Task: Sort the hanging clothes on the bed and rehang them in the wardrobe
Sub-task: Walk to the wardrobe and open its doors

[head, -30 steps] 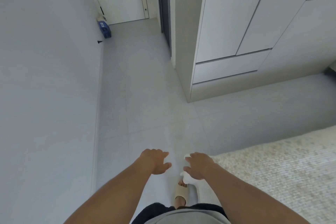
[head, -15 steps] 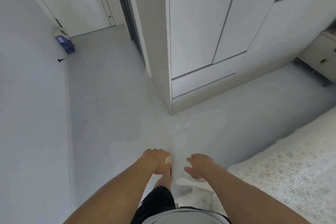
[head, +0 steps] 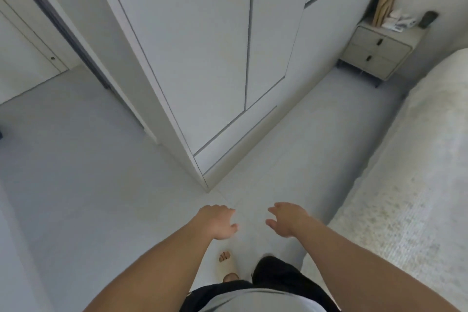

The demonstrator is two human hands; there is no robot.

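Note:
A tall white wardrobe (head: pixel 207 53) with closed doors stands ahead of me, its near corner pointing toward my feet. The bed (head: pixel 410 185), covered in a pale speckled spread, runs along the right side. No clothes or hangers show in this view. My left hand (head: pixel 217 221) and my right hand (head: pixel 287 219) hover side by side over the floor in front of me, palms down, fingers loosely apart, both holding nothing. They sit a short way before the wardrobe's corner.
A beige two-drawer nightstand (head: pixel 377 52) stands at the far right between wardrobe and bed, with small items on top. A doorway with a dark frame (head: pixel 63 23) opens to the left of the wardrobe. Pale tiled floor (head: pixel 83 172) lies all around.
My view has swung right and moved closer to the wardrobe; the nightstand and more of the bed have come into sight. Both hands stay empty and have spread slightly apart.

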